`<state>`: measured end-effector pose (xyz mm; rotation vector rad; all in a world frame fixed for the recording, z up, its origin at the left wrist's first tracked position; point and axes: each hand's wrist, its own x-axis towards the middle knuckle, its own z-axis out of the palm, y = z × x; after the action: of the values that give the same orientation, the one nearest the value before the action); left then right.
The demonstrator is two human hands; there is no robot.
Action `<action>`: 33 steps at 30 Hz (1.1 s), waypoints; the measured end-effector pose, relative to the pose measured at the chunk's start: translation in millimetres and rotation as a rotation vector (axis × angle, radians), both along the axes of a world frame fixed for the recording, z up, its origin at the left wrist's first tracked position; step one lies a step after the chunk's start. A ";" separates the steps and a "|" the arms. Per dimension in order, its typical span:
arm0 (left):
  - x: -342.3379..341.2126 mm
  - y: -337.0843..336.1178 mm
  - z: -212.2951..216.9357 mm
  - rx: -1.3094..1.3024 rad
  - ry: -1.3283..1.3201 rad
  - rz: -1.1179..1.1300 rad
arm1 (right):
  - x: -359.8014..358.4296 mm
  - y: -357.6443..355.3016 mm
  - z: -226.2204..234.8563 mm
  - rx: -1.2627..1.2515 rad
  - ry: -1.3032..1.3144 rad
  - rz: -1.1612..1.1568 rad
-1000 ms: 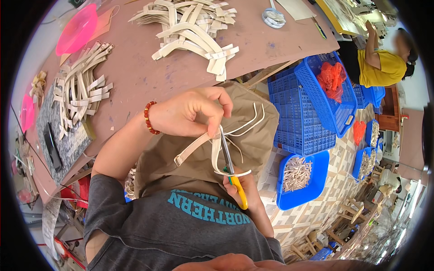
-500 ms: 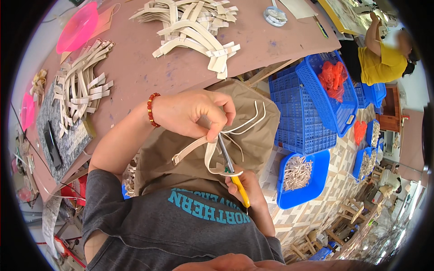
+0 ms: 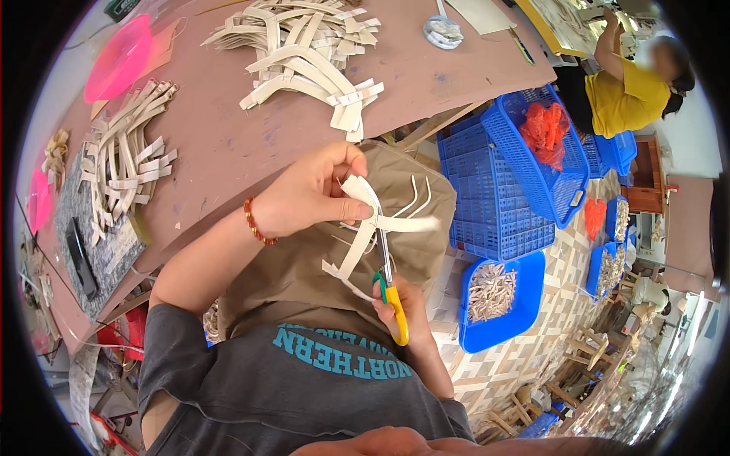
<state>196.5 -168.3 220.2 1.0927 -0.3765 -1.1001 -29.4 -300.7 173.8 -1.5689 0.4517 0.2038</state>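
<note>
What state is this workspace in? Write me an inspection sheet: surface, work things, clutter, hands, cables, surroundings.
Surface: brown table, scattered dark marks.
Work things: cream strap piece; scissors with yellow handle, blades at the strap piece.
Clutter: larger strap pile, smaller strap pile, pink bowl, black oblong object.
Hands: left hand pinches the strap piece; right hand grips the scissors.
Cables: pale cord, lower left.
Surroundings: blue crates, blue tub holding pale pieces, person in yellow.

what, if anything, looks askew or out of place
The upper blue basket, holding red plastic, sits askew on the blue crate beneath, its edges out of line. Another red piece seems to lie loose on the tiled floor, outside any container.
</note>
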 end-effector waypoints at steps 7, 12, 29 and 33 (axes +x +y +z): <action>-6.4 2.7 -2.3 0.018 0.008 -0.047 | 4.2 -2.1 6.7 0.161 -0.111 0.126; -5.3 4.3 -1.2 0.029 -0.045 -0.111 | 10.4 2.7 15.3 0.230 -0.088 0.121; -2.0 0.7 -1.7 -0.037 -0.086 -0.161 | 5.3 9.6 9.2 0.392 -0.072 0.077; -0.2 2.6 -3.8 -0.053 -0.094 -0.174 | 7.2 9.5 17.6 0.402 -0.027 0.063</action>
<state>196.3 -165.7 216.4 1.0824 -0.5803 -1.1874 -22.2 -291.2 191.4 -1.1907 0.3169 0.3012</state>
